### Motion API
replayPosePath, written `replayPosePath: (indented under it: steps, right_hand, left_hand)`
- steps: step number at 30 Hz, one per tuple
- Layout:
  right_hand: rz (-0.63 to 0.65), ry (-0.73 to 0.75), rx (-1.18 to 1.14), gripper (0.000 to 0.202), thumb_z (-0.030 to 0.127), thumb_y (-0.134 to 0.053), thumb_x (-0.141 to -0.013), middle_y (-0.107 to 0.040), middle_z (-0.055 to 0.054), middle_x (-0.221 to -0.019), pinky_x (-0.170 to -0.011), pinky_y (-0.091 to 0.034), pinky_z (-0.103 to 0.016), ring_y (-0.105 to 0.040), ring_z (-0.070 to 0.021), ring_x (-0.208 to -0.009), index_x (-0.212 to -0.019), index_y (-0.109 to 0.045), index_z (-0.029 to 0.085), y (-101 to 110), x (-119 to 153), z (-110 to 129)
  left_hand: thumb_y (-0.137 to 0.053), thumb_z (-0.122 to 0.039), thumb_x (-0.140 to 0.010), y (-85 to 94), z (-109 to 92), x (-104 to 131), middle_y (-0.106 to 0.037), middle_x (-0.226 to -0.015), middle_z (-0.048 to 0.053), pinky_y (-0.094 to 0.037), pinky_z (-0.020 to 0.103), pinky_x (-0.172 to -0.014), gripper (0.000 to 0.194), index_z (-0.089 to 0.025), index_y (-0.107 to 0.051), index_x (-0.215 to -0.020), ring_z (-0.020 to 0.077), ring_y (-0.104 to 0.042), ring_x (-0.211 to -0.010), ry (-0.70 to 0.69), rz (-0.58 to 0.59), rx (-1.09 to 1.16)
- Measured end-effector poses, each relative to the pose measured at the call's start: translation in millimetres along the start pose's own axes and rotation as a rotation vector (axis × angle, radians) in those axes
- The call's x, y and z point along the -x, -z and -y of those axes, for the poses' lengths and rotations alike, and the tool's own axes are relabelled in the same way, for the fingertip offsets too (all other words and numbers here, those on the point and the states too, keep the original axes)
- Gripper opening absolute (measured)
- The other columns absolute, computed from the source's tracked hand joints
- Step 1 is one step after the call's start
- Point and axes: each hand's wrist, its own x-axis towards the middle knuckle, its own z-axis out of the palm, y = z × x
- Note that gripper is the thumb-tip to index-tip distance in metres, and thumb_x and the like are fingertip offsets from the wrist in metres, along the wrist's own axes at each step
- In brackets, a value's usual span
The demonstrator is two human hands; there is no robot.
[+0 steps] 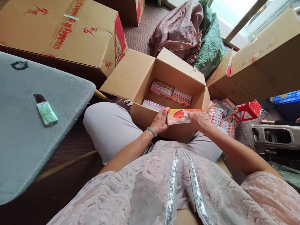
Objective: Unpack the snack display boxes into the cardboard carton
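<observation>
Between my hands is a small orange and pink printed box (178, 116) with a red fruit picture on its face. My left hand (160, 121), a beaded bracelet at its wrist, is closed around the box's left end. My right hand (200, 120) grips the right end, its fingers partly hidden by the hand itself. Just beyond stands an open carton (164, 126) with its flaps spread. Packs of small pink boxes (161, 88) and a second pack (181, 97) lie inside it, with more packs (152, 105) along the near wall.
Stacked pink packs (217, 115) lie right of the carton, near a red stool (250, 111). A large sealed carton (70, 34) and a grey board (28, 125) with a green packet (47, 113) are left. Sacks (178, 34) stand behind; a person's limbs show far right.
</observation>
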Motion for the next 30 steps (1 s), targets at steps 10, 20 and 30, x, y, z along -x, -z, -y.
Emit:
replayPosePath:
  steps: [10, 20, 30]
  right_hand:
    - [0.017, -0.147, -0.121, 0.033, 0.025, -0.043, -0.107, -0.079, -0.014, -0.106, -0.066, -0.036, -0.030, -0.073, -0.0256, -0.096, -0.116, -0.075, 0.020, -54.4, 8.8, -104.1]
    - [-0.384, 0.173, -0.315, 0.081, 0.047, -0.075, -0.094, -0.054, -0.013, -0.161, -0.070, -0.049, -0.029, -0.074, -0.0251, -0.108, -0.166, -0.042, 0.027, -32.0, -13.2, -6.5]
    - [-0.470, -0.399, -0.336, 0.053, 0.038, -0.055, -0.102, -0.059, -0.022, -0.144, -0.073, -0.046, -0.029, -0.069, -0.0250, -0.102, -0.147, -0.051, 0.010, -33.1, -35.4, -99.4]
  left_hand:
    - [-0.069, -0.020, -0.079, 7.7, 9.1, 0.0, -0.060, -0.122, 0.012, -0.056, 0.043, -0.099, 0.066, -0.020, -0.038, -0.138, 0.0281, -0.063, -0.111, -0.023, -0.058, -0.043]
    - [-0.077, -0.037, -0.080, 19.0, 20.9, 2.7, -0.064, -0.124, 0.010, -0.060, 0.042, -0.094, 0.070, -0.024, -0.039, -0.138, 0.0296, -0.070, -0.108, 0.077, 0.011, -0.119]
    - [-0.065, -0.047, -0.095, 15.6, 37.5, -0.5, -0.061, -0.136, 0.022, -0.050, 0.057, -0.116, 0.056, -0.017, -0.052, -0.140, 0.0394, -0.061, -0.130, 0.090, -0.044, -0.244]
